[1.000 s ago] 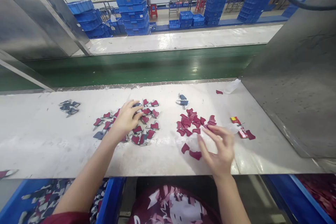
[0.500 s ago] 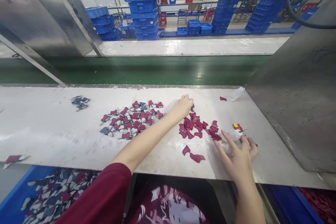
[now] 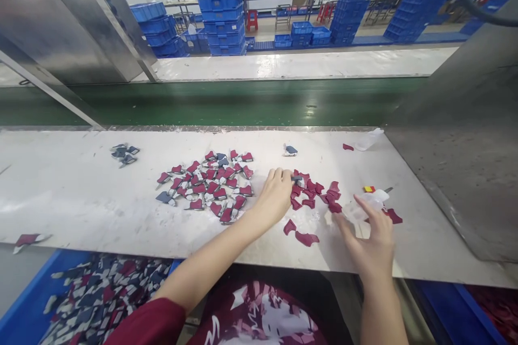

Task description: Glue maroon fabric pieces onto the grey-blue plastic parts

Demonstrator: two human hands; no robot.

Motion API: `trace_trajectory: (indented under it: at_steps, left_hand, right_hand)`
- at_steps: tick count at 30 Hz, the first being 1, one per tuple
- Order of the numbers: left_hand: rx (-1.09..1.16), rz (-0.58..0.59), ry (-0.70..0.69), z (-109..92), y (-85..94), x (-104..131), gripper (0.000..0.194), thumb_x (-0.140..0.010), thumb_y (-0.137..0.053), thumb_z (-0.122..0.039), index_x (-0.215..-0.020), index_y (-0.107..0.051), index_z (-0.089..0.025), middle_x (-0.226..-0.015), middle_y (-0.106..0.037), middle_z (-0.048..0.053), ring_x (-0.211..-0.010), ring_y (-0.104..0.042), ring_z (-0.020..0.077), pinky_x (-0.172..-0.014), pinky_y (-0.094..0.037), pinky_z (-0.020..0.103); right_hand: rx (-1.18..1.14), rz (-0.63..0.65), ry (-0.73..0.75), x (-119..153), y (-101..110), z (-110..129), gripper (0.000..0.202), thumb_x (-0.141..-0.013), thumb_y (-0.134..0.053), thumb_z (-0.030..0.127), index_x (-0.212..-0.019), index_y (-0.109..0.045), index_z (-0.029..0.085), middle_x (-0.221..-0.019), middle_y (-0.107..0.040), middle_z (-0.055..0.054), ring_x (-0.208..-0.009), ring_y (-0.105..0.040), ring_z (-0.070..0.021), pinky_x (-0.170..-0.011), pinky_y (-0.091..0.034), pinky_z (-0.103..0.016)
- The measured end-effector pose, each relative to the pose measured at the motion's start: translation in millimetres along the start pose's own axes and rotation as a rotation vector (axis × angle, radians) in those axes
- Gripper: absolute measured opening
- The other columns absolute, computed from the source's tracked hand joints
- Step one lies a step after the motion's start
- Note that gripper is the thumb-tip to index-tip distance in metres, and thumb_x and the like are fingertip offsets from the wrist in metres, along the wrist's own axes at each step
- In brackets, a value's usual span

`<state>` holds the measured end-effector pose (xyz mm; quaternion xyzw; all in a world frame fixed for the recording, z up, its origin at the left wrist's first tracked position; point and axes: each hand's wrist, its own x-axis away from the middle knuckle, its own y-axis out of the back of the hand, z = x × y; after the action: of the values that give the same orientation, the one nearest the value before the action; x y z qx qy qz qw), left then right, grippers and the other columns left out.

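My left hand (image 3: 275,194) is closed beside the loose pile of maroon flat pieces (image 3: 311,187). A small dark grey piece (image 3: 297,179) sticks out at its fingertips. Just beyond it lies a blue-and-white piece (image 3: 290,150). My right hand (image 3: 371,242) is open, thumb and forefinger spread, close to a crumpled clear plastic bag (image 3: 366,206). A yellow-and-red item (image 3: 369,189) and a maroon piece (image 3: 393,216) lie by that bag. Left of my left hand spreads a cluster of maroon-and-white pieces with dark edges (image 3: 210,175).
Dark blue-grey pieces (image 3: 124,154) form a small group at left on the white table (image 3: 81,199). A blue bin (image 3: 24,307) full of mixed pieces stands below left. Another blue bin (image 3: 445,307) is below right. A metal panel (image 3: 457,145) bounds the right side; a green belt (image 3: 243,102) runs behind.
My left hand has come back nearer to me, uncovering the blue-and-white piece. More maroon-and-white pieces show at the cluster's near edge. My right hand has shifted slightly, its fingers still apart.
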<state>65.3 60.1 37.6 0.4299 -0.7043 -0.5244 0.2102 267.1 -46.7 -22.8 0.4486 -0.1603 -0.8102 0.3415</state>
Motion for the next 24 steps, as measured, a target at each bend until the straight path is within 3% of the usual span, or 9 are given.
trace_trajectory:
  at_steps: [5, 8, 12, 17, 24]
  left_hand:
    - [0.180, -0.004, 0.200, 1.0, -12.7, 51.4, 0.019, -0.104, -0.039, -0.020, -0.108, -0.057, -0.018, -0.093, -0.069, 0.009, -0.087, -0.064, 0.0249, -0.077, -0.052, 0.036]
    - [0.224, -0.028, 0.209, 14.0, -18.9, 66.5, 0.018, -0.102, -0.046, -0.022, -0.102, -0.063, -0.019, -0.093, -0.072, 0.008, -0.089, -0.065, 0.0248, -0.079, -0.052, 0.036]
    - [0.386, -0.076, 0.113, 32.0, -19.8, 74.7, 0.016, -0.093, -0.064, -0.020, -0.109, -0.066, -0.022, -0.107, -0.073, 0.006, -0.104, -0.063, 0.0245, -0.090, -0.051, 0.037]
    - [0.377, -0.191, 0.179, 41.0, -24.1, 73.8, 0.016, -0.090, -0.066, -0.013, -0.104, -0.068, -0.019, -0.103, -0.073, 0.006, -0.101, -0.061, 0.0250, -0.092, -0.050, 0.039]
    - [0.392, -0.218, 0.202, 39.8, -26.6, 71.7, 0.020, -0.090, -0.057, -0.010, -0.102, -0.068, -0.021, -0.103, -0.072, 0.005, -0.102, -0.060, 0.0250, -0.091, -0.050, 0.040]
  right_hand:
    - [-0.168, -0.278, -0.160, 4.9, -9.7, 24.4, 0.052, -0.076, -0.082, 0.045, -0.119, -0.068, 0.018, -0.106, -0.072, -0.012, -0.094, -0.070, -0.0272, -0.088, -0.058, -0.045]
    - [-0.235, -0.332, -0.236, 7.0, -12.9, 38.3, 0.049, -0.075, -0.081, 0.048, -0.110, -0.072, 0.014, -0.105, -0.074, -0.014, -0.091, -0.072, -0.0289, -0.083, -0.059, -0.045]
    - [-0.361, -0.281, -0.290, 14.1, -17.0, 51.9, 0.043, -0.079, -0.077, 0.049, -0.101, -0.075, 0.011, -0.096, -0.077, -0.016, -0.082, -0.074, -0.0304, -0.073, -0.060, -0.045]
    - [-0.402, -0.178, -0.300, 22.8, -28.0, 70.8, 0.029, -0.079, -0.078, 0.041, -0.089, -0.077, 0.014, -0.080, -0.078, -0.011, -0.066, -0.073, -0.0245, -0.060, -0.059, -0.035]
    - [-0.359, -0.024, -0.239, 19.4, -45.4, 85.4, 0.028, -0.081, -0.075, 0.041, -0.093, -0.076, 0.016, -0.085, -0.079, -0.009, -0.071, -0.075, -0.0233, -0.066, -0.062, -0.034]
